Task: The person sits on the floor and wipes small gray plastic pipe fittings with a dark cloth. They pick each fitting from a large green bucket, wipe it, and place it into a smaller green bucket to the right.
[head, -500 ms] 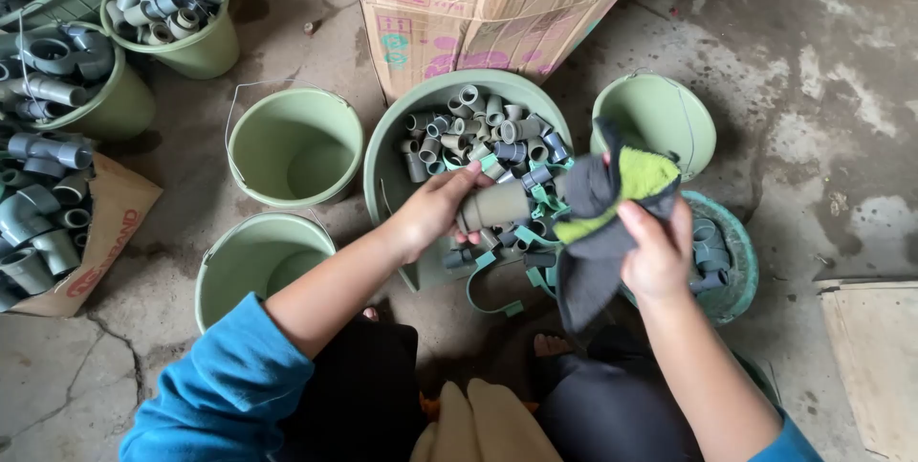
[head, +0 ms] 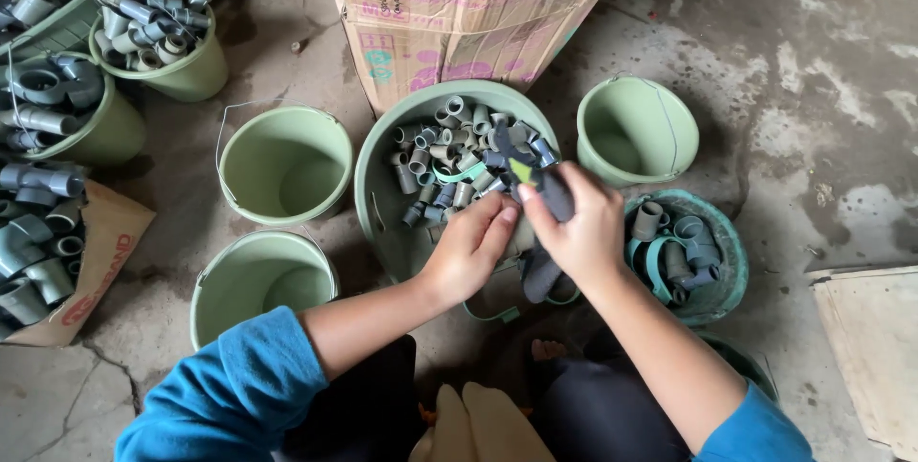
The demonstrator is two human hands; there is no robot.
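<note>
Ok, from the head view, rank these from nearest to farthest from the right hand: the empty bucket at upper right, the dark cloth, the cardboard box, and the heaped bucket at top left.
1. Dark cloth: held in the right hand, over the big basin.
2. Empty green bucket: just up and to the right.
3. Cardboard box: top centre, behind the basin.
4. Bucket heaped with grey pipe fittings: far top left.

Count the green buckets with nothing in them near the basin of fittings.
3: one left of the basin at, one below that at, one right of it at. Others hold fittings; more may lie out of frame.
</note>
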